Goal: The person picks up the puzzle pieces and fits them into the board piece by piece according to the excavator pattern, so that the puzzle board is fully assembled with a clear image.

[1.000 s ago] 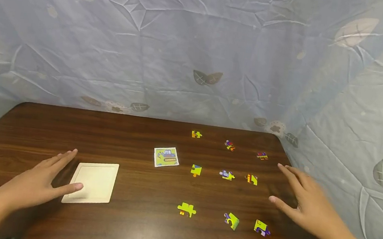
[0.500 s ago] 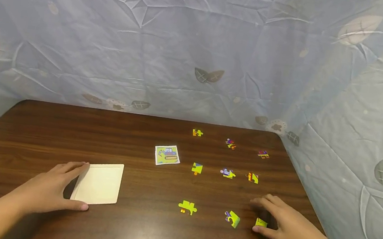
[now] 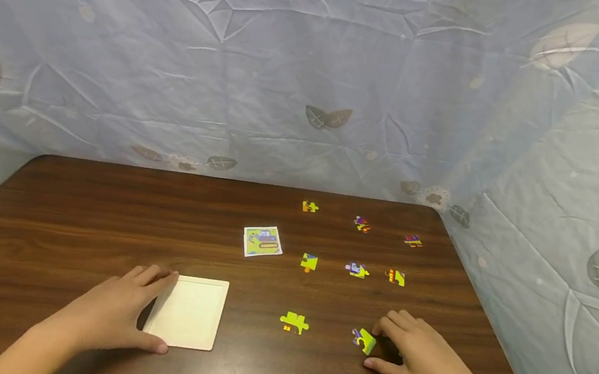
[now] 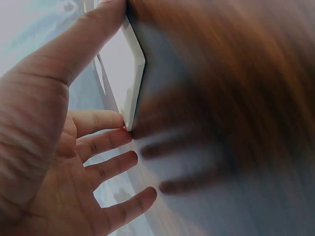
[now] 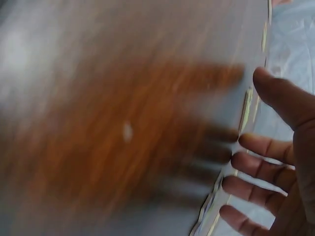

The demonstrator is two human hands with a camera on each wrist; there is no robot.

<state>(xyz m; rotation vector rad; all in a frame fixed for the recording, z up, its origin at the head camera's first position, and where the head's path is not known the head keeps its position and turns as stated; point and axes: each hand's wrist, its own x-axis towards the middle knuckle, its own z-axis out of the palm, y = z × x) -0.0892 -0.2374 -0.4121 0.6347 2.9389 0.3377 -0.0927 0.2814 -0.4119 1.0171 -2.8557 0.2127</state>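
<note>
A pale square puzzle tray (image 3: pixel 188 314) with a shallow raised border lies on the brown table. My left hand (image 3: pixel 116 311) grips it across its left side, thumb at the near edge and index finger at the far corner; the left wrist view shows the tray edge (image 4: pixel 135 73) between them. My right hand (image 3: pixel 421 355) is low over the table at the right, fingers loosely bent and spread. Just left of its fingertips lies a green and purple jigsaw piece (image 3: pixel 365 341). Another piece under this hand is almost wholly hidden.
Several jigsaw pieces lie apart, among them a green one (image 3: pixel 294 322), a blue and green one (image 3: pixel 358 270) and a red striped one (image 3: pixel 395 277). A small picture card (image 3: pixel 263 242) showing an excavator lies mid-table. A grey leaf-patterned cloth (image 3: pixel 269 71) hangs behind and at the right.
My left hand has closed around the tray's left side and slid it right and nearer. My right hand has come down and leftward over the nearest right pieces, covering one.
</note>
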